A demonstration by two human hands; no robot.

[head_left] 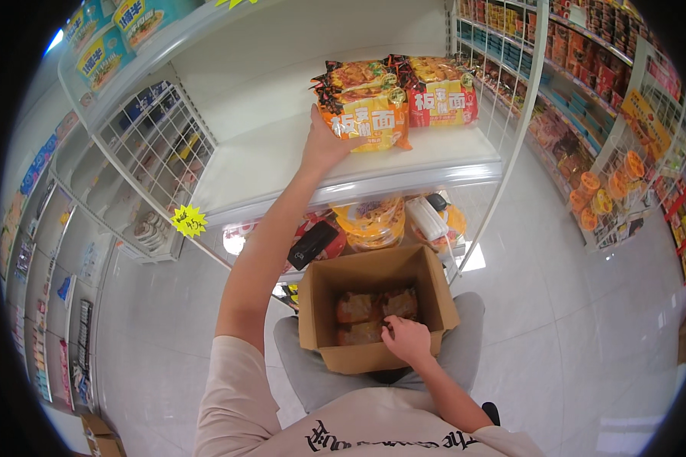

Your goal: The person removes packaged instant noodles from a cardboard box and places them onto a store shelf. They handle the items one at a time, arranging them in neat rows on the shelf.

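Note:
My left hand (pixel 327 141) reaches up to a white metal shelf (pixel 251 165) and lies against the left side of an orange bag of instant noodles (pixel 371 117). Its fingers are partly hidden behind the bag. Right beside it stands a red bag of noodles (pixel 443 105). An open cardboard box (pixel 377 361) sits at my lap, with several noodle packs (pixel 359 334) at its bottom. Inside the box, my right hand (pixel 407 338) is over the packs at the right, fingers curled; whether it grips one cannot be told.
Below the shelf are yellow noodle tubs (pixel 371 223), a black case (pixel 313 244) and a white device with a cable (pixel 427 218). White wire grids (pixel 148 140) flank the shelf. Blue-green noodle tubs (pixel 100 57) stand on the upper shelf. Stocked racks line both sides.

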